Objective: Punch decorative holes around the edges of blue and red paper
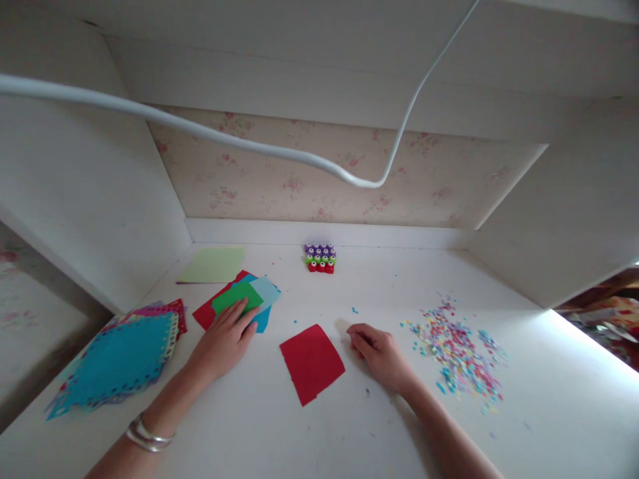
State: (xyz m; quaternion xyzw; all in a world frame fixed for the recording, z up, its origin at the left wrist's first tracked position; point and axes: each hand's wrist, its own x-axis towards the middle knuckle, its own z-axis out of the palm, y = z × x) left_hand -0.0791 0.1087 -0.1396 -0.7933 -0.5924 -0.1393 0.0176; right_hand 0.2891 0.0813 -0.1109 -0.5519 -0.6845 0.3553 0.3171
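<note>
**Left hand rests on the coloured papers, right hand curls beside the red square**

We see the left hand laid palm-down on the near end of a green sheet. It seems to be there to steady that piece, or to separate it from the loose overlapping pile beneath, where red, blue and pale blue papers stick out. Its fingers are extended and slightly spread, and we see no pinch.

The right hand rests on the bench, its fingers drawn into a loose fist, with no item showing between them.

The other things look sorted by kind, probably to leave working room in the middle: hole-edged sheets at the left, a pale green sheet behind the pile, small purple, green and red capped pieces in rows near the back edge, and confetti scattered at the right.

As for the fingers, the green sheet lies directly under the left ones. The red square lies flat between the two hands, apart from both but nearer the right fingers, which sit just beyond its right corner.
</note>
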